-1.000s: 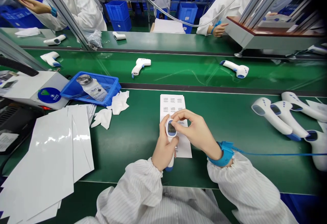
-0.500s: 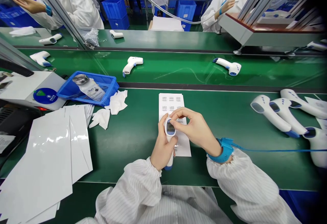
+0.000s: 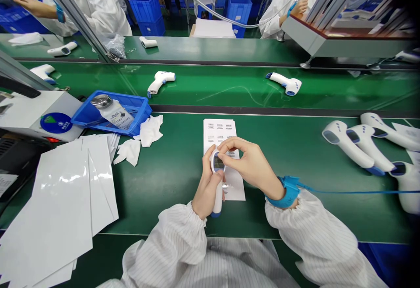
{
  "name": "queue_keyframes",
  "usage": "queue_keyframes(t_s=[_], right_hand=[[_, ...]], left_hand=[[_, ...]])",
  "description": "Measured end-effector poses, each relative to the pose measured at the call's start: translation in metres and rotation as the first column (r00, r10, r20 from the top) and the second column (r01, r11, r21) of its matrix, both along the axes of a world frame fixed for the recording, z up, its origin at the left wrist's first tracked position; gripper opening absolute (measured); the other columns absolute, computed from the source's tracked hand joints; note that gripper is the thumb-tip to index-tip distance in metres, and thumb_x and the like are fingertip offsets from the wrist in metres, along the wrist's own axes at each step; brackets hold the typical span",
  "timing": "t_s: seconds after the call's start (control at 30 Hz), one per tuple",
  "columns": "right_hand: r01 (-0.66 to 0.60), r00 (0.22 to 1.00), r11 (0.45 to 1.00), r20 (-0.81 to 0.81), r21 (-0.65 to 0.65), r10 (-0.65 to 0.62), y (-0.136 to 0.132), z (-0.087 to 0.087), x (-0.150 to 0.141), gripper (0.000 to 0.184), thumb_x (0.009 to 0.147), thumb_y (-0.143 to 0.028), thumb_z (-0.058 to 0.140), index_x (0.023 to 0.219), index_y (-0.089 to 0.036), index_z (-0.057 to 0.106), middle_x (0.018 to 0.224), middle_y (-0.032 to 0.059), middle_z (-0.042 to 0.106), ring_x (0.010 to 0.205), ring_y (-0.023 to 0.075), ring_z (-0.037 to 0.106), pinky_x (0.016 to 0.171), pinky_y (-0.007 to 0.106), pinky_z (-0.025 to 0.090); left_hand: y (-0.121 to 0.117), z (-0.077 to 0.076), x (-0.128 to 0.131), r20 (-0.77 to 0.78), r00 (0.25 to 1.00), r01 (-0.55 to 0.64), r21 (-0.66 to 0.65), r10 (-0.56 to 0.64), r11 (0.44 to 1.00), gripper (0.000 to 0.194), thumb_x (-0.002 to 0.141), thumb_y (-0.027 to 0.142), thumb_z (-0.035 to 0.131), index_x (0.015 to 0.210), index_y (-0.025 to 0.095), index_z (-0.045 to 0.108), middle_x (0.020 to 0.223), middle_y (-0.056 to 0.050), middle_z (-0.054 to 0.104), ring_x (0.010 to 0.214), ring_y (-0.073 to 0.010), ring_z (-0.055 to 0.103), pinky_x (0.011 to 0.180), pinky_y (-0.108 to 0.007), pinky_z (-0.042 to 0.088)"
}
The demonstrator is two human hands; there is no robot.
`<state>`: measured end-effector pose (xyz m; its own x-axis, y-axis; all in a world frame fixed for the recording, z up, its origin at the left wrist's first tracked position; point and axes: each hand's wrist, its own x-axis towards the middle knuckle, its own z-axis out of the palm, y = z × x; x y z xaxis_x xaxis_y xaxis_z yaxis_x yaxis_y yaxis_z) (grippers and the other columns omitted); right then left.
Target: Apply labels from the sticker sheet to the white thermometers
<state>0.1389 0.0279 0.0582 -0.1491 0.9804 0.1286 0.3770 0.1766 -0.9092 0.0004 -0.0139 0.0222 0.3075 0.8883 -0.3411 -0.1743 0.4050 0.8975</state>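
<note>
Okay, left hand (image 3: 207,183): clenched around the grip of a white infrared thermometer (image 3: 217,202).
Right hand (image 3: 251,165): curled over, fingertips (image 3: 221,145) on the thermometer's head, above its display.
Thermometer: upright between both hands, over a sheet of printed labels (image 3: 219,130).
Right wrist: blue antistatic strap (image 3: 288,191), cord trailing rightward.
Right of the hand: four more thermometers (image 3: 352,150) lying on the green workbench (image 3: 164,200).
Left of the hand: white wipes (image 3: 150,131), blue plastic tray (image 3: 142,108).

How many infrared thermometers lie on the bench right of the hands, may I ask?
4: one thermometer leftmost, a second beside it, a third behind, a fourth cut off at right edge.
</note>
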Motion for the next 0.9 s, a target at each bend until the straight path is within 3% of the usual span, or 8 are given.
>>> queue_keyframes(t_s=[0.5,0.63,0.77,0.9], right_hand=[[0.036,0.999,0.998,0.017,0.045,-0.037,-0.001,-0.005,-0.001,0.011,0.079,-0.014,0.062,0.073,-0.023,0.063,0.087,-0.0001,0.07,0.087,0.0186,0.065,0.082,0.033,0.048],[-0.026,0.999,0.999,0.045,0.018,0.025,-0.002,-0.01,0.002,0.01,0.081,-0.017,0.064,0.089,-0.024,0.063,0.097,0.0003,0.069,0.094,0.0185,0.063,0.085,0.033,0.047],[-0.119,0.991,0.992,0.07,0.033,0.116,-0.003,-0.018,0.002,0.029,0.077,-0.023,0.073,0.103,-0.024,0.06,0.11,0.003,0.065,0.106,0.0217,0.058,0.089,0.035,0.047],[-0.04,0.998,0.991,0.059,0.129,0.033,-0.004,-0.024,-0.001,0.006,0.09,-0.025,0.061,0.095,-0.025,0.064,0.099,0.0026,0.068,0.096,0.0204,0.062,0.086,0.035,0.048]], left_hand=[[0.0,-0.004,0.002,-0.027,0.999,-0.03,-0.025,0.029,0.999,0.063,0.094,0.03,0.039,0.151,0.038,0.013,0.08,0.0,0.053,0.042,-0.0092,0.046,0.04,-0.023,0.042],[0.0,-0.005,0.002,-0.013,0.999,-0.037,-0.006,0.037,0.999,0.06,0.095,0.033,0.04,0.15,0.037,0.016,0.082,-0.001,0.054,0.045,-0.0096,0.046,0.04,-0.023,0.042],[-0.001,-0.006,0.003,-0.012,0.999,-0.046,0.0,0.046,0.999,0.06,0.096,0.041,0.041,0.15,0.033,0.016,0.087,-0.003,0.056,0.045,-0.009,0.046,0.041,-0.023,0.043],[-0.001,-0.007,0.002,-0.013,0.999,-0.04,-0.007,0.04,0.999,0.061,0.094,0.034,0.041,0.15,0.037,0.015,0.105,-0.005,0.058,0.043,-0.0069,0.045,0.041,-0.025,0.043]])
